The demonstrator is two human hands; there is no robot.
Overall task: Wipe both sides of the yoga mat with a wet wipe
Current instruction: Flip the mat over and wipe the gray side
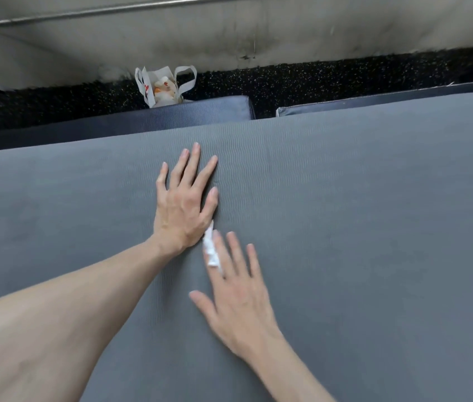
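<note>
A grey yoga mat (pixel 360 227) with a fine wavy texture lies spread flat and fills most of the view. My left hand (pixel 184 203) rests flat on it near the middle, fingers straight and spread. Just below and to the right, my right hand (pixel 236 291) lies flat on the mat with straight fingers. A crumpled white wet wipe (pixel 209 248) sits under its index finger, with part of it sticking out between the two hands.
Beyond the mat's far edge lie two dark blue mats (pixel 194 114) (pixel 389 101) on black speckled flooring (pixel 316 79). A white plastic bag (pixel 162 85) with handles stands on the floor by a stained grey wall (pixel 229 33).
</note>
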